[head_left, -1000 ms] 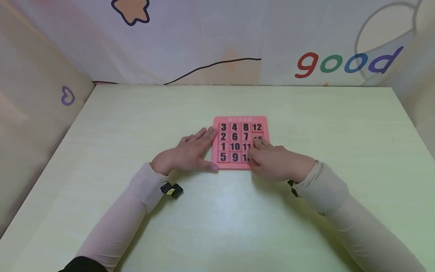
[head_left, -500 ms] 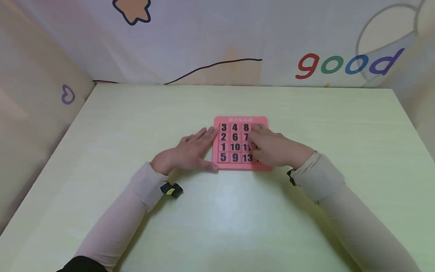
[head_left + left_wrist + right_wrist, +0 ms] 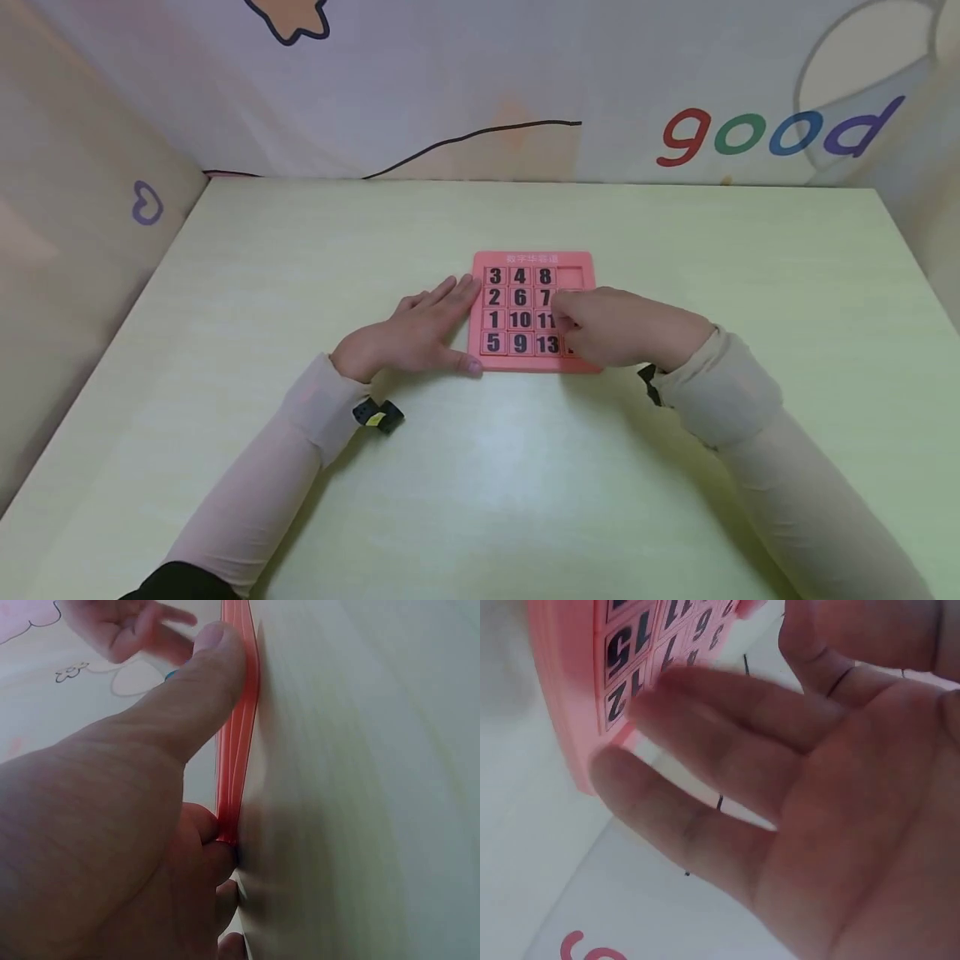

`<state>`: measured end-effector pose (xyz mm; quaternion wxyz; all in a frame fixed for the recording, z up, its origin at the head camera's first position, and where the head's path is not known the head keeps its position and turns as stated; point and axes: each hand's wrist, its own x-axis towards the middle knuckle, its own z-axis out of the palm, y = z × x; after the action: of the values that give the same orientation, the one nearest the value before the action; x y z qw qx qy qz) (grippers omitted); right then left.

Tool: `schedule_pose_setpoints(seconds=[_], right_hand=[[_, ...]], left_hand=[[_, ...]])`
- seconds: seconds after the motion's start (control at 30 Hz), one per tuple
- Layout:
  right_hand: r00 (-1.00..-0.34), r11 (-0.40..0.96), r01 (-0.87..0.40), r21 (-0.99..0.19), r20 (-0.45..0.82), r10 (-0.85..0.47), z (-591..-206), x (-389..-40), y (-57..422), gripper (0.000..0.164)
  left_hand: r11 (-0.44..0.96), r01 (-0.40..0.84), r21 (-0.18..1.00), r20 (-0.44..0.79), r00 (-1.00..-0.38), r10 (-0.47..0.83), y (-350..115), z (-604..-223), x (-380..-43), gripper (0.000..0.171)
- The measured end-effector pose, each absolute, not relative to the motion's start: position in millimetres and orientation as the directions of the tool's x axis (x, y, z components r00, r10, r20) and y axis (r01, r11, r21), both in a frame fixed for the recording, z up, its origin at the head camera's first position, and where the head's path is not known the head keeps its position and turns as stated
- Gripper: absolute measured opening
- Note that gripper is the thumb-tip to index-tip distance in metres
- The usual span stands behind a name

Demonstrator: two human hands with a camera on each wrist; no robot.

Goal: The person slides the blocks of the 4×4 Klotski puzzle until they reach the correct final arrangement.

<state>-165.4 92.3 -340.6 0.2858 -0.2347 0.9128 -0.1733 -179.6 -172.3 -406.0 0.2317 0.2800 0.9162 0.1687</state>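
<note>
A pink number sliding puzzle (image 3: 510,364) lies flat on the table, its black-numbered tiles in rows. Its top right cell (image 3: 570,276) holds no tile. My left hand (image 3: 408,337) rests beside it with fingers straight against the left edge and the thumb at the near left corner. Over the right column is my right hand (image 3: 630,327), its fingertips at the tiles below that cell; it hides several of them. In the right wrist view, its fingers (image 3: 705,750) extend loosely, near the 12 tile (image 3: 616,703) and the 15 tile (image 3: 622,646). Exact contact is hidden.
The pale green table (image 3: 480,500) surrounds the puzzle. A printed back wall (image 3: 450,75) with the word "good" rises behind it, and a side wall (image 3: 75,250) stands at the left. Black wrist devices (image 3: 378,415) sit below the sleeves.
The right hand went up to the top right cell, then drew back toward the person. The 12 tile has slid down out of that cell. The left hand stays in place.
</note>
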Motion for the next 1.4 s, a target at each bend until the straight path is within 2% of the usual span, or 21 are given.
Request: schedule_pose_setpoints(seconds=[0.17, 0.3, 0.37, 0.5, 0.67, 0.77, 0.87, 1.0, 1.27, 1.4], right_hand=[[-0.758, 0.809, -0.387, -0.443, -0.347, -0.553, -349.7, -180.8, 78.5, 0.012], [-0.747, 0.826, -0.38, -0.415, -0.389, -0.539, -355.6, -191.3, 67.2, 0.027], [-0.741, 0.84, -0.354, -0.411, -0.424, -0.52, -354.9, -194.1, 66.4, 0.029], [-0.758, 0.874, -0.29, -0.39, -0.464, -0.459, -350.1, -196.3, 73.1, 0.022], [-0.806, 0.883, -0.311, -0.351, -0.395, -0.441, -348.3, -196.3, 75.2, 0.021], [-0.798, 0.858, -0.346, -0.379, -0.362, -0.481, -351.5, -195.6, 68.8, 0.021], [-0.777, 0.845, -0.348, -0.406, -0.38, -0.502, -354.9, -195.5, 65.4, 0.017], [-0.778, 0.857, -0.319, -0.405, -0.404, -0.481, -356.3, -196.5, 72.1, 0.017], [-0.846, 0.909, -0.267, -0.322, -0.373, -0.38, -349.2, -200.9, 88.0, 0.019], [-0.809, 0.849, -0.377, -0.37, -0.315, -0.496, -356.0, -200.7, 69.9, 0.014]], left_hand=[[0.787, 0.426, 0.446, -0.343, -0.731, 0.59, -170.9, -406.8, -180.5, 0.116], [0.79, 0.419, 0.448, -0.348, -0.732, 0.585, -170.1, -406.9, -179.3, 0.116], [0.793, 0.421, 0.439, -0.346, -0.735, 0.582, -170.1, -404.8, -179.3, 0.117], [0.799, 0.432, 0.418, -0.332, -0.746, 0.577, -171.8, -402.0, -178.9, 0.117], [0.797, 0.437, 0.417, -0.335, -0.741, 0.582, -172.5, -401.5, -178.7, 0.116], [0.797, 0.434, 0.42, -0.339, -0.74, 0.581, -171.7, -402.7, -178.8, 0.116], [0.8, 0.431, 0.417, -0.343, -0.74, 0.578, -170.7, -403.5, -179.0, 0.116], [0.804, 0.435, 0.405, -0.349, -0.739, 0.576, -170.2, -404.6, -178.2, 0.116], [0.803, 0.431, 0.412, -0.349, -0.739, 0.576, -169.6, -403.4, -180.7, 0.117], [0.801, 0.429, 0.417, -0.35, -0.738, 0.577, -171.0, -403.8, -180.4, 0.117]])
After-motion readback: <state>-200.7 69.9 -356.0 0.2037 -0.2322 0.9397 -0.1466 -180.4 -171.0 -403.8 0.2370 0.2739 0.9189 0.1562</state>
